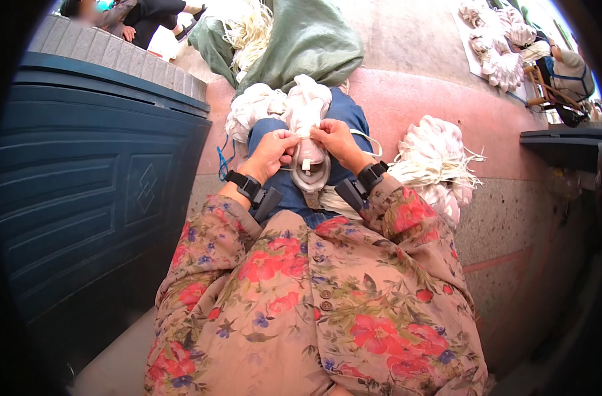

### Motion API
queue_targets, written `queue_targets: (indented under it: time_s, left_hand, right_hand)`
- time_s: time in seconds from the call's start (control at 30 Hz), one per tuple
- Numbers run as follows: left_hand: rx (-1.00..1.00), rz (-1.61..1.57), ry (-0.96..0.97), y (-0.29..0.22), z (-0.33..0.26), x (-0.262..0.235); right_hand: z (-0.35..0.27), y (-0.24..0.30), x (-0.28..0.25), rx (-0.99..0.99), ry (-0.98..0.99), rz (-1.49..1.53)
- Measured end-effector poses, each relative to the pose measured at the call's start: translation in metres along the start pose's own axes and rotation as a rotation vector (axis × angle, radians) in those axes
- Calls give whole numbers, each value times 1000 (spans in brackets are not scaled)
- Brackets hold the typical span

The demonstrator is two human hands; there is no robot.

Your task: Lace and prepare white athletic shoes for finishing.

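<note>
A pale shoe (311,170) with a grey collar and a white tab on its tongue rests between my jeans-covered knees, its toe pointing away from me. At its lacing, my left hand (273,152) is closed in a pinch on the left side of a shoelace. Opposite it, my right hand (342,142) pinches the shoelace on the right side; a loose white lace end (369,140) curves out beyond that hand. The fingertips hide part of the lacing. Just left of the toe, another white bundle (256,109) leans against my knee.
On the floor to the right lies a heap of white shoes with laces (436,158). A green sack (307,43) holding pale laces (248,33) stands ahead. A dark blue panelled door (83,171) borders the left. Another person (139,20) sits at the far left.
</note>
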State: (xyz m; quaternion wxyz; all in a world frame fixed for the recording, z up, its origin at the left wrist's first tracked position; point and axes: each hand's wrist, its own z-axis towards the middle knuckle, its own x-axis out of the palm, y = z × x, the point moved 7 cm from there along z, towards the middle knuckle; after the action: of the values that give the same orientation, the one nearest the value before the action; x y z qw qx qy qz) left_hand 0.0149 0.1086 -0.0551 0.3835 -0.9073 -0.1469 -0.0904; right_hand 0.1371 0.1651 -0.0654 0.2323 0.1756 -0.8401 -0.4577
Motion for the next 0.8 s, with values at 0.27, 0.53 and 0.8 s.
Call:
queue_targets:
  time_s: [0.27,0.53,0.8]
  left_hand:
    - [257,91,-476,-44,-67,-163]
    - [77,402,-949,-46,-234,-346]
    - [548,969,-842,-72,-104,-184]
  right_hand:
    - [-27,24,-82,-285,-348,594]
    - [-130,-37,-353,-137,-879,871]
    - [-98,58,-191,-516,-943,-498]
